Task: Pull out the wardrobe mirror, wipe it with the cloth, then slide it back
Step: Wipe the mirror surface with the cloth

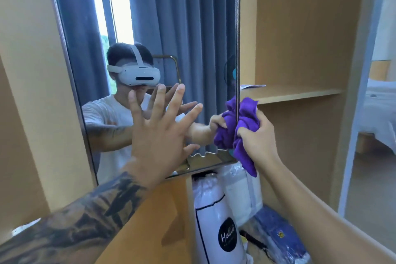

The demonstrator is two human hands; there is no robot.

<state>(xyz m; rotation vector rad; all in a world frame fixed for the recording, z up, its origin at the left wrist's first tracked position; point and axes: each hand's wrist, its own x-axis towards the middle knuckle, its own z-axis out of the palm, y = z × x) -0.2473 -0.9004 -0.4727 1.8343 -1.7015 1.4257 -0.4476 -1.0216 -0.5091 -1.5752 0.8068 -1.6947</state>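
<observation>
Two hands at the mirror (162, 28), my landmark for this entry. Mirror stands pulled out from the wardrobe (304, 34), its glass facing me, its right edge free in front of the open shelf bay.

Left hand (159, 133): fingers spread and straight, set flat toward the lower middle of the glass. It looks to be bracing the panel; I cannot tell for certain that the palm touches.

Right hand (260, 137): fingers curled tight round the cloth (246, 126), a bunched purple wad. Cloth sits at the mirror's lower right edge, wrapped partly over it, one tail hanging below the bottom corner.

Below the mirror: white bagged bedding (214, 218) and a blue packet (278, 233) on the wardrobe floor. Right of the mirror: a shelf (300, 92) with a paper (252, 86) lying on it.

Judgement: pull-out is done; wiping is the step in hand, with the cloth working the edge. How much of the glass is already clean I cannot read.

Next move, as I see it: carry the cloth inward across the glass with even pressure while the left hand steadies the panel. A hard push could swing or roll the mirror on its slide. Sliding back comes last.
</observation>
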